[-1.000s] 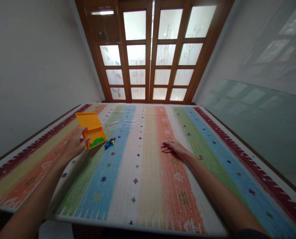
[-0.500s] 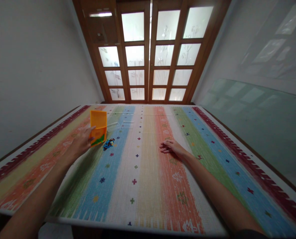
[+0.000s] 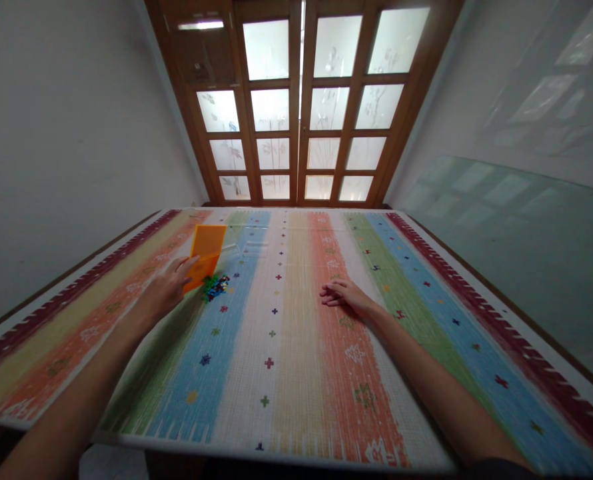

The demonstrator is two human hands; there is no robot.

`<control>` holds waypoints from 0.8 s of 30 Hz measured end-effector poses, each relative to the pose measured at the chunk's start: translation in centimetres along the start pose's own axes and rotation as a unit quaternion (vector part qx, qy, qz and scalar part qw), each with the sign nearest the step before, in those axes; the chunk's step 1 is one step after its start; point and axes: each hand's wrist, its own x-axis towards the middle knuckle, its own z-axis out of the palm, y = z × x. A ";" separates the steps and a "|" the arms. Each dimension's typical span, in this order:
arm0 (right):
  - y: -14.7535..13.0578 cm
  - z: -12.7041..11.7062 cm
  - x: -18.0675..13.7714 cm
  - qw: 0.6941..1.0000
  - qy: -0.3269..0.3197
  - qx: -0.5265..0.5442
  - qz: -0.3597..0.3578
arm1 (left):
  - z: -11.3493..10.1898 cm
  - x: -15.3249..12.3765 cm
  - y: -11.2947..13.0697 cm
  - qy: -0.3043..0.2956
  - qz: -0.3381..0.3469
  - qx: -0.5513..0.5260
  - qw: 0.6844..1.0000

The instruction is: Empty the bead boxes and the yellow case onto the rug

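Observation:
My left hand point(image 3: 169, 285) is closed on the near left side of an orange plastic box point(image 3: 201, 270), whose lid point(image 3: 210, 239) stands open at the back. The box is tilted to the right. Small green pieces point(image 3: 209, 285) lie at its lower right edge, against a little heap of blue and dark pieces point(image 3: 219, 287) on the tablecloth. These pieces are too small to name. My right hand point(image 3: 344, 295) rests on the orange stripe of the cloth, fingers loosely stretched out, with nothing in it.
A striped tablecloth point(image 3: 296, 333) covers the table. Clear, see-through plastic pieces point(image 3: 249, 249) lie behind the heap. Beyond the table's far edge is a wooden door with glass panes point(image 3: 271, 110). A pane of glass point(image 3: 516, 240) leans along the right wall.
My left hand has tipped the orange box to the right. The green pieces that were inside it have slid out beside the blue heap. My right hand has stayed still.

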 end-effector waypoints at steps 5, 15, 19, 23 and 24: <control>-0.1 0.1 -0.1 1.000 0.009 -0.001 0.007 | -0.4 -0.4 0.7 -0.010 0.021 0.035 0.999; -0.6 0.5 -0.4 1.000 0.020 -0.008 0.015 | -2.2 -1.7 3.0 -0.028 0.071 0.023 0.997; -0.6 0.6 -0.5 0.999 0.025 -0.019 0.011 | -2.4 -2.0 3.6 -0.026 0.098 0.049 0.994; -0.6 0.8 -0.4 0.997 0.033 -0.066 -0.007 | -2.7 -2.1 3.9 0.005 0.102 0.060 0.993; -0.6 0.9 -0.4 0.996 0.036 -0.083 -0.013 | -2.7 -2.1 4.1 0.016 0.097 0.055 0.994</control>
